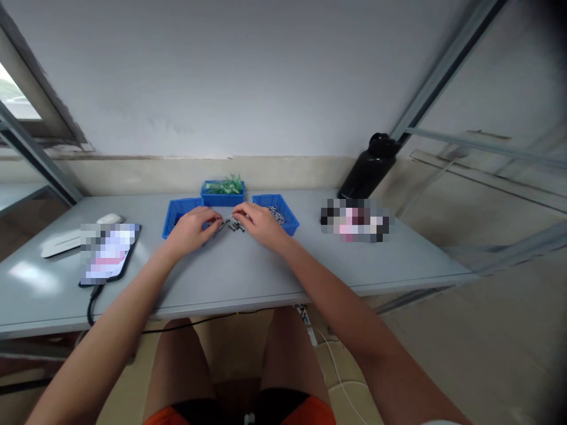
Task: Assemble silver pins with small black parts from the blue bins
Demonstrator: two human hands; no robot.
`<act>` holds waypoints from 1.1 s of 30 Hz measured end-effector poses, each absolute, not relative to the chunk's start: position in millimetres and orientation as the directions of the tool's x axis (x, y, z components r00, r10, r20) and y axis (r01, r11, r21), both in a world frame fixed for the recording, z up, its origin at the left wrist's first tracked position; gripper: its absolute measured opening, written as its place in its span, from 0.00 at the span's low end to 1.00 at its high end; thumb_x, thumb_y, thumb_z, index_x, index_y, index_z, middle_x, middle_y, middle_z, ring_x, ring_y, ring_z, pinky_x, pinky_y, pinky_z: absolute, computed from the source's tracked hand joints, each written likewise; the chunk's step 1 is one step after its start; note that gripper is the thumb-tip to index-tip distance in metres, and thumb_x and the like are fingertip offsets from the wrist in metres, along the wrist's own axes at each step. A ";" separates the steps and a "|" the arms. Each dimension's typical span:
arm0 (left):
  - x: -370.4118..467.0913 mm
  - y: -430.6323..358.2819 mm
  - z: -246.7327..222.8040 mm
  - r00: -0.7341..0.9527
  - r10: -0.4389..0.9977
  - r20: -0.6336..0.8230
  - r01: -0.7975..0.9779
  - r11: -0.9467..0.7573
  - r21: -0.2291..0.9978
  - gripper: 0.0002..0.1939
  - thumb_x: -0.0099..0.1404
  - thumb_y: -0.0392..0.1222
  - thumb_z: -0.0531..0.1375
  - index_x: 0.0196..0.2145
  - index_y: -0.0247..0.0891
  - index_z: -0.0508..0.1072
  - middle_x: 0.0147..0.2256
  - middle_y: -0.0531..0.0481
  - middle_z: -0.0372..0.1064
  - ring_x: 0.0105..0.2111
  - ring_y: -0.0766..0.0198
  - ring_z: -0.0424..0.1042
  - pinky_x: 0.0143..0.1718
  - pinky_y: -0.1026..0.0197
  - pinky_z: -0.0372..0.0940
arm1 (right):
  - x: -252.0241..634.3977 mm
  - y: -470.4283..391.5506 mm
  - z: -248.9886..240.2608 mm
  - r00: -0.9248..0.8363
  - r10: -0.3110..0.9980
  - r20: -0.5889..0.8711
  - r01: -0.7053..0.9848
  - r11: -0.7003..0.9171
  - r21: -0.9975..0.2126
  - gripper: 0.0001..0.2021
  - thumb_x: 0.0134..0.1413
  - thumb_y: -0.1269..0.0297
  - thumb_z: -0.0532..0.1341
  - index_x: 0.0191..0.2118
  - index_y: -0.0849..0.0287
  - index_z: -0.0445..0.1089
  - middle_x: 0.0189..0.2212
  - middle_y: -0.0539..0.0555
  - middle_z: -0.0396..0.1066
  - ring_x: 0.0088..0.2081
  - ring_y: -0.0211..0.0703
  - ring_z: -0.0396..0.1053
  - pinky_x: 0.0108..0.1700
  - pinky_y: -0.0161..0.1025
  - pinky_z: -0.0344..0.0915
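Observation:
My left hand and my right hand meet over the middle of the desk with their fingertips pinched close together. A thin, light-coloured piece spans the short gap between them; its kind is too small to make out. Just below the fingertips lies a loose pile of dark screws. Beside my left hand is a blue bin whose contents are mostly hidden. To the right, another blue bin holds silvery screws, partly covered by my right hand.
Behind the hands, a third blue bin holds green packets. A black bottle stands at the back right, near a blurred-out item. On the left are a phone with a cable and a white mouse.

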State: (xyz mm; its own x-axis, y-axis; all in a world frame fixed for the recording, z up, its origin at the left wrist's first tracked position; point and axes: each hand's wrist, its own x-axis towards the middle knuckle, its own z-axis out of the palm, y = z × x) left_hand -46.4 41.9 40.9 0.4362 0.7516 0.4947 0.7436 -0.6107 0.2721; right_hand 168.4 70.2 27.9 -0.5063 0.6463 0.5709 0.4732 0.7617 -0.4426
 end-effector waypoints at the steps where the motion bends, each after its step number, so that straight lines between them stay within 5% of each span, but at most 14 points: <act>1: -45.9 41.4 41.6 0.429 0.748 0.506 0.740 -0.613 0.279 0.15 0.68 0.47 0.52 0.36 0.38 0.75 0.33 0.47 0.73 0.35 0.60 0.69 0.40 0.58 0.64 | 169.1 69.7 28.9 -0.505 0.649 0.569 0.466 0.760 -0.453 0.09 0.67 0.63 0.53 0.42 0.58 0.68 0.38 0.54 0.73 0.39 0.41 0.68 0.43 0.38 0.62; 10: -42.5 36.1 48.2 0.313 0.692 0.651 0.728 -0.615 0.303 0.12 0.67 0.44 0.53 0.36 0.38 0.75 0.31 0.48 0.72 0.32 0.63 0.69 0.36 0.60 0.65 | 169.8 67.3 30.8 -0.520 0.683 0.513 0.541 0.728 -0.422 0.12 0.67 0.63 0.51 0.46 0.57 0.70 0.41 0.54 0.74 0.42 0.41 0.69 0.46 0.38 0.62; 22: -32.7 27.0 46.5 0.380 0.655 0.654 0.697 -0.667 0.263 0.12 0.68 0.44 0.53 0.34 0.37 0.74 0.31 0.48 0.71 0.32 0.64 0.69 0.36 0.61 0.65 | 156.7 64.2 20.3 -0.654 0.628 0.422 0.491 0.776 -0.394 0.09 0.66 0.67 0.53 0.42 0.59 0.71 0.35 0.53 0.74 0.38 0.40 0.69 0.42 0.36 0.61; 33: -38.4 34.4 45.3 0.301 0.695 0.653 0.748 -0.597 0.290 0.10 0.67 0.42 0.53 0.35 0.38 0.73 0.29 0.49 0.69 0.29 0.65 0.67 0.33 0.62 0.64 | 172.2 66.8 32.0 -0.494 0.672 0.551 0.505 0.738 -0.447 0.12 0.67 0.61 0.51 0.43 0.58 0.71 0.35 0.53 0.74 0.35 0.39 0.69 0.39 0.35 0.61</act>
